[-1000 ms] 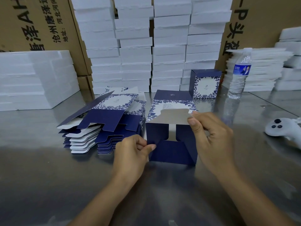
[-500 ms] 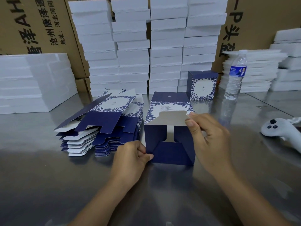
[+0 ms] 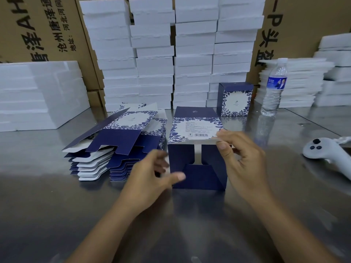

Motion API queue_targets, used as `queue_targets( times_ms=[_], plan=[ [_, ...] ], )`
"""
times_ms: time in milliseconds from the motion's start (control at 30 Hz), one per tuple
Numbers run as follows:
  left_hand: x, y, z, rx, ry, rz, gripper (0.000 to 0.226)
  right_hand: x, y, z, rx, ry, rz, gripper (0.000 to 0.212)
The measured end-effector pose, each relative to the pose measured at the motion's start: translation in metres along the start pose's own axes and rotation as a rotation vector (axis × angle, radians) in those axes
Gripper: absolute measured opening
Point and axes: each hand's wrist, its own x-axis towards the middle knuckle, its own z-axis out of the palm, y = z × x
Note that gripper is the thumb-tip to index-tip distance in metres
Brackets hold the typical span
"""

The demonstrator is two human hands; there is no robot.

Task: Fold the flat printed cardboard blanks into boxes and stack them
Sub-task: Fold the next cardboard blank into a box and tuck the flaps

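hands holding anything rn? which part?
Right hand pinches the half-folded box at its top flap's right corner. Left hand is blurred at its left edge; grip cannot be told.

Tabletop (image 3: 57,215): brushed metal, reflective.
Water bottle (image 3: 273,88): clear plastic, blue label, upright, back right.
Controller (image 3: 322,152): white, lying at right edge.
Foam blocks (image 3: 155,59): white, stacked in columns along the back.
Cartons (image 3: 43,29): brown, printed, behind the foam.
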Motion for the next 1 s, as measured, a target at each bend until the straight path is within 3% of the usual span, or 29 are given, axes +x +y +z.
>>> queue_targets(
  times_ms=[133,300,400,467,533,667,800,1000],
  plan=[
    [0.0,0.014,-0.008,-0.255,0.103,0.108,0.049,0.0,-0.001,0.001,0.135,-0.068,0.023,0.05],
    [-0.005,0.02,0.0,-0.241,0.038,0.194,0.043,-0.001,-0.005,0.001,0.155,-0.147,0.114,0.016],
    [-0.006,0.023,0.004,-0.189,0.13,0.23,0.026,-0.004,-0.009,0.003,0.105,-0.234,0.103,0.03],
    [-0.005,0.022,0.006,-0.07,0.26,0.315,0.021,-0.006,-0.012,0.006,0.054,-0.221,0.058,0.038],
    [-0.005,0.023,0.007,-0.015,0.324,0.364,0.023,-0.007,-0.015,0.008,0.005,-0.169,0.007,0.031],
    [-0.007,0.028,0.009,-0.014,0.351,0.413,0.022,-0.008,-0.021,0.012,-0.133,-0.063,-0.066,0.023],
    [-0.004,0.024,0.014,-0.111,0.342,0.41,0.007,-0.008,-0.025,0.017,-0.133,-0.015,-0.088,0.024],
    [0.003,0.017,0.019,-0.147,0.358,0.409,0.017,-0.008,-0.027,0.02,-0.136,-0.008,-0.081,0.026]
  ],
)
